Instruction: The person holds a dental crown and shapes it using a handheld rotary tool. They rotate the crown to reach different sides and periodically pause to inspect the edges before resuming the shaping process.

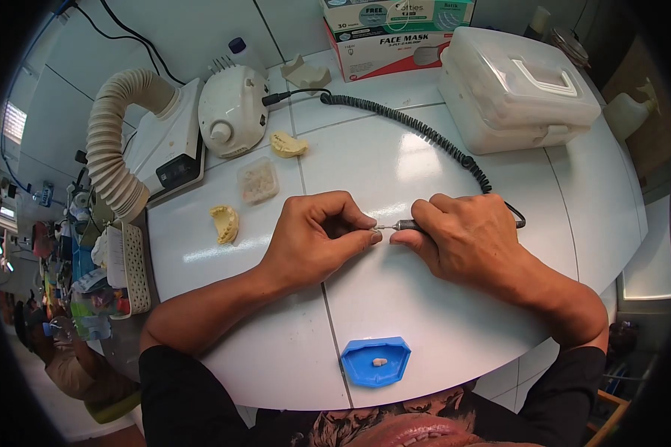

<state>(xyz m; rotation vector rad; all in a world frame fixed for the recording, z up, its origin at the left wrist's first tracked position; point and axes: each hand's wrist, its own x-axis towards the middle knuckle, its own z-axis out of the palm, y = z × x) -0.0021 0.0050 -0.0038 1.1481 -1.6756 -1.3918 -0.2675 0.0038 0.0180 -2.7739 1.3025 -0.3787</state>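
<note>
Nearest you, at the table's (455, 328) front edge, sits a blue tray (376, 360) with one small pale piece (379, 362) lying in it. Beyond the tray, toward the middle of the table, your two hands meet fingertip to fingertip.

Your right hand (470, 238) holds the handpiece (408, 224) in a narrow, pen-like pinch, thumb beneath and fingers curled over the barrel. Its long axis runs nearly level, pointing left, and the thin bur (385, 226) sticks out toward your other hand. The coiled cord (417, 130) trails from behind that hand, up and away from the tray, to the white motor unit (232, 110) at the far left.

Your left hand (317, 235) is closed tight, thumb and forefinger pressed together right at the bur's tip. Whatever you pinch there is too small and too hidden to make out; it lies just left of the bur, in line with the handpiece. Both hands are equally close to that spot, and both rest low over the table.

Left of your left hand lies a yellow dental cast (225, 223), with a small clear box (259, 180) and a second cast (288, 144) farther back. A suction hose (115, 141) curves down at the far left, while a white case (516, 88) and mask boxes (395, 33) stand at the far edge.
</note>
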